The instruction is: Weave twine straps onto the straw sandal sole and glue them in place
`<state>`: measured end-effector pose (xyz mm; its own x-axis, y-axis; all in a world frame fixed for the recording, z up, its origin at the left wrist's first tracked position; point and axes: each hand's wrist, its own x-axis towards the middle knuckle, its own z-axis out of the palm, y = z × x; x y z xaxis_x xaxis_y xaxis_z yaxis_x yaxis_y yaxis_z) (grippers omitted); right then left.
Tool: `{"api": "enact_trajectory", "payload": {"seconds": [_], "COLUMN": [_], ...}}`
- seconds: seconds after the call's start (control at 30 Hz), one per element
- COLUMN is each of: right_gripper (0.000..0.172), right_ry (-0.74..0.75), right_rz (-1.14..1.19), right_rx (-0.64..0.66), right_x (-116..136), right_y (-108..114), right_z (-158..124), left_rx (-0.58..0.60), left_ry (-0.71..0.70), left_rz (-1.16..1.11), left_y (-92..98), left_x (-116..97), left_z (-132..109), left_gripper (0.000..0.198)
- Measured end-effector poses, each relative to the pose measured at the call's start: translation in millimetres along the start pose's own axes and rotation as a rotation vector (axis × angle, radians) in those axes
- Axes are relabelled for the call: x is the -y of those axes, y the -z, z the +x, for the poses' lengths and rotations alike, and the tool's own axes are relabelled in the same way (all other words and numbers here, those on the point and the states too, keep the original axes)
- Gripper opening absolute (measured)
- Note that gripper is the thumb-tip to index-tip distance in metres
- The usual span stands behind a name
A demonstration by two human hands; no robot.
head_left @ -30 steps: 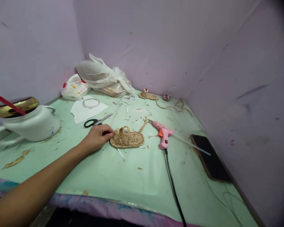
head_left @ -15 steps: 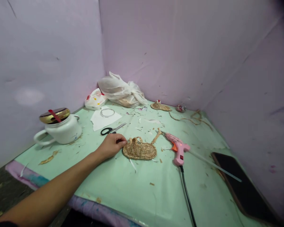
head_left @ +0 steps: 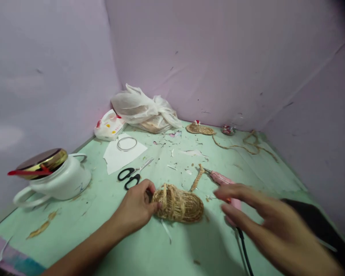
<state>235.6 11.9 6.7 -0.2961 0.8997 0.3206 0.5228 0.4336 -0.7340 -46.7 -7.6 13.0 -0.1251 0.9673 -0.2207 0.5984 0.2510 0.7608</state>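
Note:
A small woven straw slipper [head_left: 186, 207] lies on the green table, its braided strap arching over the left part of the sole. My left hand [head_left: 138, 203] pinches the slipper's left end between thumb and fingers. A short braid tail [head_left: 197, 177] sticks out behind the sole. To the right, my right hand [head_left: 261, 218] is in the air with thumb and fingers apart, blurred and holding nothing. Partly hidden behind it is a pink hot glue gun [head_left: 222, 179], its nozzle close to the braid's tip. Black-handled scissors [head_left: 132, 174] lie just behind my left hand.
At the left stands a white mug [head_left: 60, 180] with a gold-rimmed lid and red stick. A tied plastic bag [head_left: 146, 111], another straw sole [head_left: 199, 129] and a loose cord [head_left: 232, 147] sit along the back. A dark phone [head_left: 301, 209] lies at the right.
My right hand has come into view from the right, over the glue gun. The view has moved closer to the table. My left hand stays on the slipper's left end, which now looks more tilted.

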Motion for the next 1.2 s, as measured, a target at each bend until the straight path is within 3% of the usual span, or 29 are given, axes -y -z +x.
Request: {"api": "enact_trajectory", "payload": {"seconds": [0.13, 0.27, 0.37, 0.47, 0.6, 0.77, 0.87, 1.0, 1.13, 1.2], "right_gripper": [0.03, 0.036, 0.027, 0.019, 0.018, 0.026, 0.031, 0.03, 0.039, 0.037], "right_ry": [0.006, -0.079, -0.078, -0.038, 0.033, 0.047, -0.015, -0.222, -0.234, -0.207], "right_rz": [-0.014, 0.107, 0.16, 0.161, 0.118, 0.097, 0.169, 0.341, 0.33, 0.174], "right_rx": [0.267, 0.408, 0.494, 0.451, 0.268, 0.228, 0.278, 0.275, 0.318, 0.24], "right_x": [29, 35, 38, 46, 51, 47, 45, 45, 46, 45], "right_y": [-28, -49, -54, -56, -64, -72, -73, -74, -61, -42], "right_z": [51, 51, 51, 53, 46, 34, 34, 38, 41, 41], "left_rx": [0.076, 0.089, 0.073, 0.029, -0.007, 0.009, 0.042, 0.13, 0.063, -0.012], "left_ry": [0.003, 0.019, -0.007, -0.039, -0.072, -0.009, -0.025, -0.07, -0.025, -0.022], "left_rz": [-0.219, -0.216, -0.155, -0.163, -0.341, -0.485, -0.511, -0.489, -0.406, -0.421], "left_y": [1.6, 1.6, 1.8, 5.9, 12.8, 12.3, 11.5, 9.7, 3.9, 1.3], "left_x": [-6, -9, -8, -7, -7, -7, -8, -10, -11, -10], "left_z": [1, 0, -1, -1, -1, -1, -2, -6, -7, -7], "left_gripper": [0.015, 0.014, 0.01, 0.01, 0.026, 0.037, 0.035, 0.033, 0.021, 0.017]}}
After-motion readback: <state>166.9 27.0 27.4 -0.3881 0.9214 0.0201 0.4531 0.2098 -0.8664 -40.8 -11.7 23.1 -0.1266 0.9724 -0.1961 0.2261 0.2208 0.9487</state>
